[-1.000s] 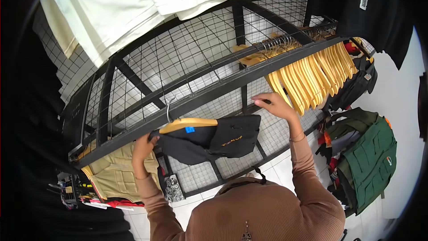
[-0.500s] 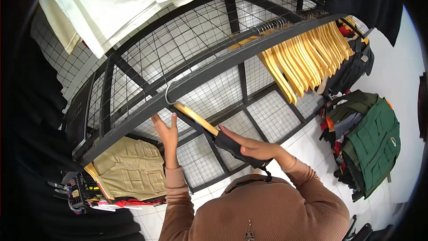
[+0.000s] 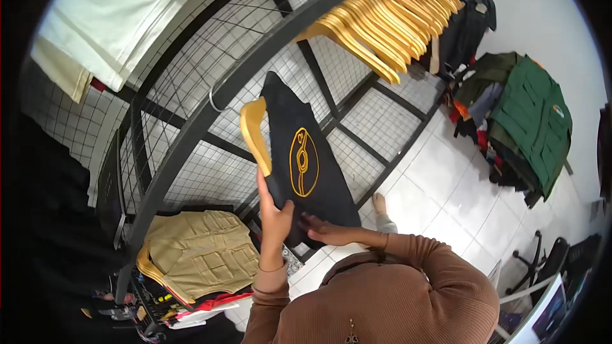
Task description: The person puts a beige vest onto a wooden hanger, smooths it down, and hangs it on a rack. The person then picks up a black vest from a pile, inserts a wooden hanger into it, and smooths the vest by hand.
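A black garment [image 3: 328, 178] with a round gold emblem hangs on a wooden hanger [image 3: 254, 130], its front facing me. The hanger's hook loops over the dark metal rail [image 3: 191, 129]. My left hand [image 3: 275, 220] is at the near end of the hanger, its fingers along the garment's side and its thumb in front, closed on the cloth. My right hand [image 3: 328, 232] lies open against the lower front of the garment, fingers stretched out.
Many bare wooden hangers [image 3: 376, 22] crowd the rail's far end. Beige vests [image 3: 201, 251] hang at lower left, with white garments [image 3: 121, 19] above. A green vest [image 3: 532, 121] hangs over other clothes at right. A wire mesh shelf [image 3: 376, 114] runs below the rail; an office chair [image 3: 542, 261] stands lower right.
The black garment has turned from edge-on to face me, showing its emblem. My left hand has moved onto the garment at the hanger's end; my right hand has slid lower. The view has shifted right.
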The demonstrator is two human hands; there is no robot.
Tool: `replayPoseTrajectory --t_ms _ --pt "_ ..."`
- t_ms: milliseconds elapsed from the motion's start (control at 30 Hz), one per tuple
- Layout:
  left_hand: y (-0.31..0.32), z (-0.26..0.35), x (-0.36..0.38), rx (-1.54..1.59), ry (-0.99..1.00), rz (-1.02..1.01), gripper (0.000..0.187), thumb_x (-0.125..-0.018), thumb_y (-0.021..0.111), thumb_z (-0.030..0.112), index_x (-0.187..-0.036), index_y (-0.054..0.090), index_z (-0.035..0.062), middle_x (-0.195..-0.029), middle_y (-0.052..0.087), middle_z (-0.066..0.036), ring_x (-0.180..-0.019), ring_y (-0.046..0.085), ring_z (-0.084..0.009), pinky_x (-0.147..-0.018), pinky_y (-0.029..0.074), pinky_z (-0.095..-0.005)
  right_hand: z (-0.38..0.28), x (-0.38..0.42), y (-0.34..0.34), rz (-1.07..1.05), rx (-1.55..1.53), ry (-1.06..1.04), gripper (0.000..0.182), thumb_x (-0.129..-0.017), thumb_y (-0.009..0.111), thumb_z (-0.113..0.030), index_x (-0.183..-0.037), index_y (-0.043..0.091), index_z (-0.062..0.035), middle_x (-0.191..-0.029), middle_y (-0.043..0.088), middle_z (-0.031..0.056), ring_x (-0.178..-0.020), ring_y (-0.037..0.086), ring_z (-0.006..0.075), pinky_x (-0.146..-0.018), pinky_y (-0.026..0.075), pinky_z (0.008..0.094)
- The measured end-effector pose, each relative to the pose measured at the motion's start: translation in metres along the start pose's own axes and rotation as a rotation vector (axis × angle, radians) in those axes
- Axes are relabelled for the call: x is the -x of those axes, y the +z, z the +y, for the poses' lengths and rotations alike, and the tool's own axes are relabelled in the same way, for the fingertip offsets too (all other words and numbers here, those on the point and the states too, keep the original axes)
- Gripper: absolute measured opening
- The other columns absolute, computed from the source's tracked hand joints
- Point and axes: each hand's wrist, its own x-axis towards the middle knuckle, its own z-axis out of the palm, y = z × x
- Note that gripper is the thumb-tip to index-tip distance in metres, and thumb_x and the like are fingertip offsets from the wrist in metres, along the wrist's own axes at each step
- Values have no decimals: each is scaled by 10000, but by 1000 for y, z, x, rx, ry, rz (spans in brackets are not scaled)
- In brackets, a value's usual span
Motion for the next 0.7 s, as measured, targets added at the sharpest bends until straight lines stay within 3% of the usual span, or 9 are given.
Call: replayPoseTrajectory --t_ms 33,100,167,300,400,533,600,633,700 --pt "-8 -3 -1 11 -20 -40 867 -660 439 -124 -1454 135 50 -1456 253 -134 -1337 270 -257 -1082 229 -320 8 -6 4 21 -13 -4 704 -956 382 -439 -1455 99 -31 -1523 6 184 -1408 48 319 -1114 104 429" --pt "-20 -4 -4 11 -42 -101 893 -643 422 -155 -1458 120 53 -1451 257 -139 -1331 279 -260 -1074 241 -310 16 -19 11 668 -74 -147 672 -955 366 -446 -1457 145 -59 -1519 65 186 -1404 82 330 -1105 115 459" --pt "-27 -2 -4 82 -83 -133 918 -613 432 -160 -1455 132 51 -1448 269 -129 -1316 308 -246 -1056 275 -303 -32 -12 -10 972 -161 -418 666 -956 359 -438 -1455 152 -50 -1512 103 192 -1401 100 335 -1095 108 491" --pt "-24 3 -3 253 -82 -218 954 -561 434 -164 -1449 158 48 -1447 280 -115 -1306 327 -225 -1038 304 -294 -82 -32 -16 1128 -101 -723 639 -951 414 -357 -1450 171 -41 -1511 111 185 -1401 109 328 -1091 119 485" --pt "-24 12 -3 322 -81 -251 968 -532 433 -161 -1444 178 43 -1449 284 -108 -1307 327 -214 -1037 303 -289 -62 -69 6 1126 -121 -697 643 -950 418 -352 -1448 169 -31 -1514 119 170 -1402 112 322 -1092 121 477" --pt "-28 18 -2 324 -99 -220 972 -508 436 -149 -1434 203 31 -1451 285 -104 -1315 318 -209 -1051 279 -283 72 -106 39 792 249 -154 666 -932 409 -441 -1446 197 -75 -1507 113 181 -1373 177 361 -1058 200 519" --pt "-34 15 -1 291 -133 -174 967 -505 439 -145 -1429 211 22 -1452 284 -107 -1320 310 -213 -1064 256 -281 78 -98 41 776 18 609 651 -907 498 -378 -1428 239 -85 -1488 122 221 -1323 250 402 -1023 267 505" --pt "-37 15 -1 285 -121 -165 967 -505 439 -145 -1429 211 22 -1452 284 -107 -1320 310 -213 -1064 256 -281 82 -94 29 776 25 594 651 -907 498 -378 -1428 239 -85 -1488 122 221 -1323 250 402 -1023 267 505" --pt "-41 12 0 251 -117 -170 965 -505 441 -141 -1428 211 22 -1453 281 -108 -1330 294 -215 -1071 242 -285 74 -83 -10 1181 86 71 613 -914 486 -344 -1403 275 -40 -1469 158 252 -1290 294 419 -1027 272 472"
